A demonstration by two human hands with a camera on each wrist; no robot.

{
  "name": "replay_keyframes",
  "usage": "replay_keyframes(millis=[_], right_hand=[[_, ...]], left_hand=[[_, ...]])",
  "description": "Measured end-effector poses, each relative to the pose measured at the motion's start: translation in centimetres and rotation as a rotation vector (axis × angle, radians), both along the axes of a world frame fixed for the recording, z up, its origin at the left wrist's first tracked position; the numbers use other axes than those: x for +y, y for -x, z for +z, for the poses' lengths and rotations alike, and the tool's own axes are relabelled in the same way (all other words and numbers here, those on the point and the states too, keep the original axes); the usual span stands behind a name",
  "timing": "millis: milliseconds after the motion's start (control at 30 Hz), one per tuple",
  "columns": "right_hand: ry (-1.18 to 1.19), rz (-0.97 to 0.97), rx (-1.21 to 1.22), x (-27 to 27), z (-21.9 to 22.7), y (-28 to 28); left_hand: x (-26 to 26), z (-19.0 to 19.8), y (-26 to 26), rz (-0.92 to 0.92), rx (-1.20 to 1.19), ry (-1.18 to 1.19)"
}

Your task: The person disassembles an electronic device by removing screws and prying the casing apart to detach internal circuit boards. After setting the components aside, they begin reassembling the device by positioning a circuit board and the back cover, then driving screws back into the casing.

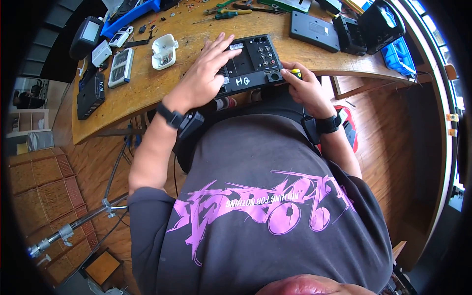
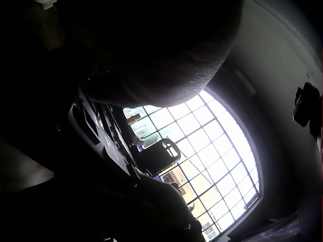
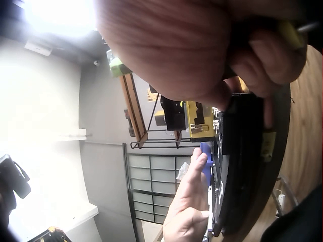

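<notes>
A black device with knobs and "HQ" in white lies at the table's front edge in the head view. The left hand rests on its left part, fingers straight and together, covering some of the surface. At its right front corner, the right hand has curled fingers round a yellow-and-black tool, its thumb by the device's corner. The right wrist view shows the right hand close up, the dark device edge-on and the left hand flat against it. Most of the left wrist view is dark.
On the table are a white open case, a boxed bit set, a black box at left, a dark grey device and a blue bin at right. Hand tools lie behind.
</notes>
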State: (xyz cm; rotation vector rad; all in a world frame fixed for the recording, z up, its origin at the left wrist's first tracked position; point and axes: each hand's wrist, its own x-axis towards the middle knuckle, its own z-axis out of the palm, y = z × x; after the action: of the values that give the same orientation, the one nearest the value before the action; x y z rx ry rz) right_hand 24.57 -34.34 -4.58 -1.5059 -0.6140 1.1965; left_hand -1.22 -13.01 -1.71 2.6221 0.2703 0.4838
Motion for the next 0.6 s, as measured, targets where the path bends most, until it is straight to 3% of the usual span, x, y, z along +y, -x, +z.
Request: replay_keyframes(millis=[67, 267, 600], right_hand=[[-0.022, -0.017, -0.024, 0.0, -0.5, 0.1], [0.026, -0.005, -0.153, -0.3, 0.1, 0.0], [-0.012, 0.03, -0.365, -0.1, -0.4, -0.5]], left_hand=[[0.6, -0.4, -1.0, -0.025, 0.007, -0.023], [-0.8, -1.3, -2.9, 0.0, 0.116, -0.388], [-0.2, -1.1, -3.8, -0.013, 0.17, -0.391]])
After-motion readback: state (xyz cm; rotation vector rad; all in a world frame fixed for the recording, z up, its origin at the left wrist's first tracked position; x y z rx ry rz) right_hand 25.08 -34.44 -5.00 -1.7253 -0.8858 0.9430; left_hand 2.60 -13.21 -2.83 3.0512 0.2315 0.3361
